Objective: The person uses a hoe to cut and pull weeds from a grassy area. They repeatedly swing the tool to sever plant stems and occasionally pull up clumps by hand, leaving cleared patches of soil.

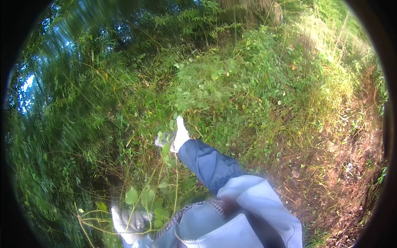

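Observation:
My right hand (180, 138), in a pale glove, reaches out at mid-picture beyond a dark blue sleeve (211, 164). One digit points up. Leaves partly cover its other fingers, so its grip cannot be made out. Thin green vine stems (176, 183) run from beside this hand down towards my body. At the lower left, my left hand (130, 220), also gloved, has its fingers curled, and it appears shut on vine stems. Some stems cross in front of it. Broad green leaves (131, 196) hang on the vine between the two hands.
Dense creepers and undergrowth (214, 90) cover the ground ahead. Bamboo-like foliage (52, 124) rises on the left. Brown ground with dry litter (338, 173) lies to the right. My pale garment (223, 232) fills the bottom middle.

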Tool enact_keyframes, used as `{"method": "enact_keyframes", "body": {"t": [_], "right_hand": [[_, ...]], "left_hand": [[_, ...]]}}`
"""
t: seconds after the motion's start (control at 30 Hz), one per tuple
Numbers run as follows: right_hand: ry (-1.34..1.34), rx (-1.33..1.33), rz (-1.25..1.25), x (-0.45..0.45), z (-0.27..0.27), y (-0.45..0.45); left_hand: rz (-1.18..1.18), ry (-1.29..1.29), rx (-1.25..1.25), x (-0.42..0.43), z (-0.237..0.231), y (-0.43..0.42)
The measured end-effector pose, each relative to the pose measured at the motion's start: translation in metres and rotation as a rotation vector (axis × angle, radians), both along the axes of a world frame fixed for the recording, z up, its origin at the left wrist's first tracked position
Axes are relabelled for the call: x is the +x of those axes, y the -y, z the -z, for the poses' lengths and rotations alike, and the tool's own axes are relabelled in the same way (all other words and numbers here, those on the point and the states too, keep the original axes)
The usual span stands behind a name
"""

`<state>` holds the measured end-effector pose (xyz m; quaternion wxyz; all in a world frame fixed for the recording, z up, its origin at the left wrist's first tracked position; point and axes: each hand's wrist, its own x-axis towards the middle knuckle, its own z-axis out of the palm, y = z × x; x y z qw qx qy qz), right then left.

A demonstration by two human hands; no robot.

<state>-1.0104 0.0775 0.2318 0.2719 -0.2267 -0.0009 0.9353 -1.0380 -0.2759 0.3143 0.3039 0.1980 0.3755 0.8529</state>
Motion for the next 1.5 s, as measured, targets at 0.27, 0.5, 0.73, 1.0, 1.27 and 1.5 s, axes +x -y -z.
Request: {"method": "enact_keyframes", "body": {"t": [0.27,0.5,0.73,1.0,1.27,1.5], "right_hand": [[0.469,0.532,0.018,0.080,0.007,-0.002],[0.505,1.984,-0.720,0.122,-0.011,0.131],[0.541,2.296,-0.587,0.123,-0.010,0.145],[0.439,1.389,-0.266,0.190,0.001,0.090],[0.992,1.060,0.358,0.225,0.045,-0.002],[1.436,2.210,-0.259,0.111,0.006,-0.027]], "left_hand": [[-0.040,-0.148,0.058,-0.073,0.012,-0.007],[0.217,-0.662,-1.077,-0.119,0.016,-0.146],[1.180,-1.728,-0.006,-0.026,0.107,-0.257],[0.587,-0.199,-0.330,-0.127,0.106,-0.157],[1.103,0.643,-0.486,-0.155,0.027,0.033],[0.737,0.683,-0.664,-0.113,-0.031,0.065]]}}
